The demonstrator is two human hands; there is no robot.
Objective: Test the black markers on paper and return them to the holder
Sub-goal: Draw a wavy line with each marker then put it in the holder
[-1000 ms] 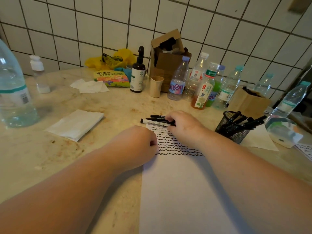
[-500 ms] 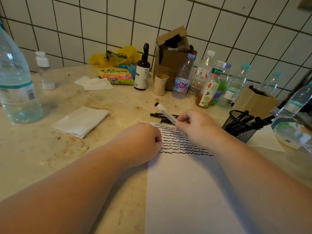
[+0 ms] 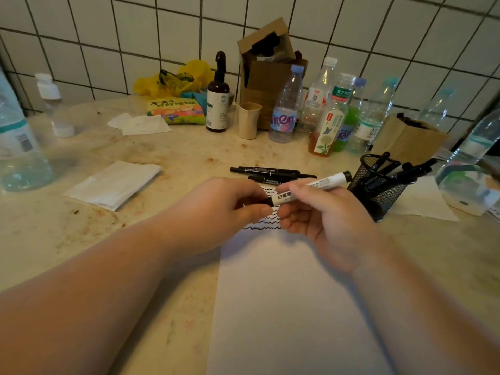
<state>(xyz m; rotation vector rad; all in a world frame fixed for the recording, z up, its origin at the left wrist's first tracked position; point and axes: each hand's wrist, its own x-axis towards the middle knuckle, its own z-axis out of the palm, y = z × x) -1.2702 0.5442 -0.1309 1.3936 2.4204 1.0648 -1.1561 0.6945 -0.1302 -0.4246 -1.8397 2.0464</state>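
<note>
Both hands hold one white-barrelled marker (image 3: 322, 184) level above the paper (image 3: 286, 307). My left hand (image 3: 230, 204) pinches its black cap end on the left. My right hand (image 3: 316, 215) grips the barrel, whose black far end points toward the black mesh holder (image 3: 378, 190). The holder stands right of the paper with several black markers in it. Two or three black markers (image 3: 270, 173) lie on the counter just beyond my hands. Black wavy lines (image 3: 266, 221) show on the paper, partly hidden by my hands.
A folded white tissue (image 3: 113, 184) lies left of the paper. Several plastic bottles (image 3: 286, 109), a brown pump bottle (image 3: 217, 104), a beige cup (image 3: 249, 120) and a cardboard box (image 3: 267, 69) line the tiled wall. A large water bottle (image 3: 16, 147) stands far left.
My right hand picked the white marker off the counter pile and turned it level over the paper. My left hand rose from the paper and took hold of its cap end.
</note>
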